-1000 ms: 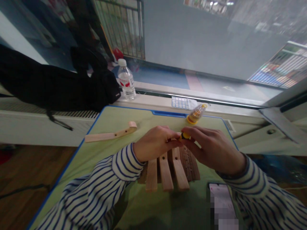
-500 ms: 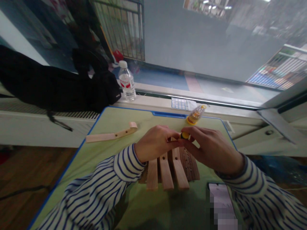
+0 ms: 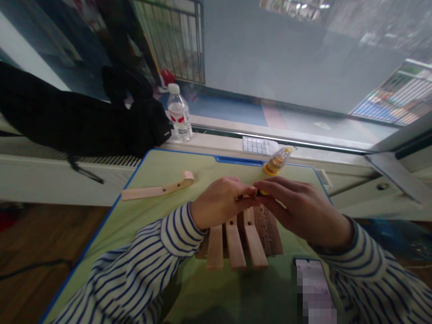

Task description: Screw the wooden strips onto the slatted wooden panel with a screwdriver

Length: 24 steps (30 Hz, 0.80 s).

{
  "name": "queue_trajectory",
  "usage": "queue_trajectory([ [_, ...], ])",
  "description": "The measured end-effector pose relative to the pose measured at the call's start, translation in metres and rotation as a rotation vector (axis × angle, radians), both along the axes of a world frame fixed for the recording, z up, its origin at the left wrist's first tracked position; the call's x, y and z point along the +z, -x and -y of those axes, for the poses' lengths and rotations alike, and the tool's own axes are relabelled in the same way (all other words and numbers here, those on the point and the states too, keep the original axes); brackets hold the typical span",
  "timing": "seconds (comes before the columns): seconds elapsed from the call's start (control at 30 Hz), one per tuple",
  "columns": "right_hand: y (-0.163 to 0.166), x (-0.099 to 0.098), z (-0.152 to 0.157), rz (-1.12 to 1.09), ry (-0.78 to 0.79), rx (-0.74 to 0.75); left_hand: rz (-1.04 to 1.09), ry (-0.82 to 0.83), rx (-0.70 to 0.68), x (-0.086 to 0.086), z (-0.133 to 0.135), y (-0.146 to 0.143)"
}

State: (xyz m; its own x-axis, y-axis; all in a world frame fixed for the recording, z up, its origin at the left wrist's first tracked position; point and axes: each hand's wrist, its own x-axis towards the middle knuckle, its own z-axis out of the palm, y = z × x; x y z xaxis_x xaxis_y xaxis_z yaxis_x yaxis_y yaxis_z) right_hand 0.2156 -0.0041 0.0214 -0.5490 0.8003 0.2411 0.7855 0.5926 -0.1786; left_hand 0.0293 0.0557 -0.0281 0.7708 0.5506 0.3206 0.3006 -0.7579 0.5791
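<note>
My left hand (image 3: 219, 202) and my right hand (image 3: 300, 209) meet over a fan of wooden slats (image 3: 241, 236) lying on the green table (image 3: 162, 216). The fingers of both are pinched together around a small yellow and black tool (image 3: 261, 192), most of it hidden by my right fingers. My left hand also rests on the top ends of the slats. Both arms wear striped sleeves.
A loose curved wooden slat (image 3: 157, 189) lies to the left. A small yellow-capped case (image 3: 277, 161) stands at the far table edge, a water bottle (image 3: 178, 112) and black bag (image 3: 77, 117) on the sill. A phone (image 3: 312, 288) lies near right.
My right fingers have closed further over the small yellow tool, so less of it shows. The hands and slats stay in place.
</note>
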Motion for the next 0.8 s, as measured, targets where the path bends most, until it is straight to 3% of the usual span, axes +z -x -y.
queue_trajectory([
  [0.33, 0.007, -0.002, 0.004, 0.045, -0.035, -0.073, -0.051, 0.044, -0.073, 0.005, 0.0, 0.004],
  [0.6, 0.006, -0.003, 0.001, 0.069, -0.059, -0.105, 0.004, 0.002, 0.061, 0.001, 0.002, 0.001],
  [0.8, 0.002, 0.008, -0.002, 0.049, -0.008, -0.048, -0.003, 0.004, 0.118, -0.001, 0.002, -0.001],
])
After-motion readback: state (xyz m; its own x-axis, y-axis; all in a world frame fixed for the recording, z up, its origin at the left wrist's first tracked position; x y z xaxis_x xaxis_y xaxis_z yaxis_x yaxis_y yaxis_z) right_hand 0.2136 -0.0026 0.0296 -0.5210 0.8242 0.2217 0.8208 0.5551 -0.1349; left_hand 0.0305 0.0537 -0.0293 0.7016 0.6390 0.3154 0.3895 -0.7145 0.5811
